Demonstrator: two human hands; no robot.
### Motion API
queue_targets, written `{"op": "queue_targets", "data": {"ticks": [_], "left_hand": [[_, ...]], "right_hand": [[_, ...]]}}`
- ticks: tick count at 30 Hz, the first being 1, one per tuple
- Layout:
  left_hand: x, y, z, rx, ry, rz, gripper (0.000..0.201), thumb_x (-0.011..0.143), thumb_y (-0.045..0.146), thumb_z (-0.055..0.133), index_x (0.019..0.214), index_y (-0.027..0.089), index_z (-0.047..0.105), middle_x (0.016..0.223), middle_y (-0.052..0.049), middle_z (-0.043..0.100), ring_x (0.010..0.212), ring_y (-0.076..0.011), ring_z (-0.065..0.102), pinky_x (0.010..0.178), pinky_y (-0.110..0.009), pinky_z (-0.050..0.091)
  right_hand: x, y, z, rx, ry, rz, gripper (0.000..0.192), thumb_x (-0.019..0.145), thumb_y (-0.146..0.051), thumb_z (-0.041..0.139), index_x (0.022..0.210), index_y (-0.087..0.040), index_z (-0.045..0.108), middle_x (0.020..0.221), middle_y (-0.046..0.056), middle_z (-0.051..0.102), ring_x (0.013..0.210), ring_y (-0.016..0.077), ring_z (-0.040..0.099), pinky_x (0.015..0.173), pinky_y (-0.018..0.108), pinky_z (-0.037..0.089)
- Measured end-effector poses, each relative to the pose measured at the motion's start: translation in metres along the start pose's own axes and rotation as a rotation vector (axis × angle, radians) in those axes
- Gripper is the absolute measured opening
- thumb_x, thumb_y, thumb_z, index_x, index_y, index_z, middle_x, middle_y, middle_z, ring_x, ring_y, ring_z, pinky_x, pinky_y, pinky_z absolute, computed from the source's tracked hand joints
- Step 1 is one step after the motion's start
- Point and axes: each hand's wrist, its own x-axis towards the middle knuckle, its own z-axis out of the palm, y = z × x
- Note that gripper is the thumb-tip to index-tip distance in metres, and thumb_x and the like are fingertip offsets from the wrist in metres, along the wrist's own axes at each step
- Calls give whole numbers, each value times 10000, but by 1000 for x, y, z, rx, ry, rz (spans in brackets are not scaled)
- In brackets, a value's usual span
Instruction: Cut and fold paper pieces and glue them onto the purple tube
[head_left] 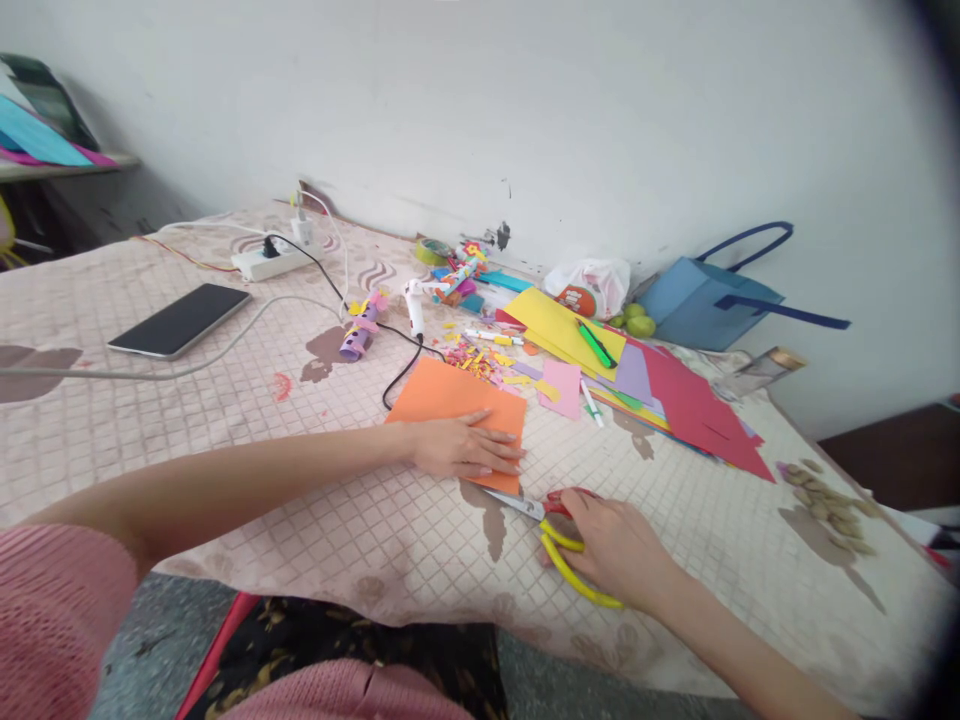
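Fingers (592, 520) of right hand (615, 545) around half-hidden scissors (559, 545); left hand (461, 447) flat on orange paper (450, 395).

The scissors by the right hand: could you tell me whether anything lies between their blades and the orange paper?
Nothing visible does. The scissors lie on the table under the right hand, blades pointing at the near edge of the orange paper, which the left hand presses flat. Only bare tablecloth shows between.

Pretty bright, soft daylight all over, hardly any hard shadows. Wide-angle lens bends the table (225, 400) edges, dark vignette creeps in at the right corners. Far clutter looks slightly soft.
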Motion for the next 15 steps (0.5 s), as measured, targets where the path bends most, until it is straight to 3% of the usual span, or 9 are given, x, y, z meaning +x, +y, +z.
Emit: {"op": "queue_targets", "data": {"ticks": [9, 15], "left_hand": [[-19, -2, -13, -54, 51, -74, 436, 939, 288, 276, 1373, 263, 312, 1459, -25, 269, 1372, -181, 119, 1092, -456, -44], [-51, 17, -14, 3, 88, -63, 477, 926, 261, 321, 1396, 271, 244, 1454, -40, 274, 1359, -201, 177, 1094, -475, -32]], "right_hand": [[-1, 3, 0, 5, 30, 37, 367, 710, -489, 612, 885, -187, 496, 796, 55, 635, 706, 239, 617, 609, 310, 397], [-3, 5, 1, 22, 59, 30, 385, 683, -481, 631, 894, -186, 502, 811, 64, 634, 726, 243, 613, 621, 318, 402]]}}
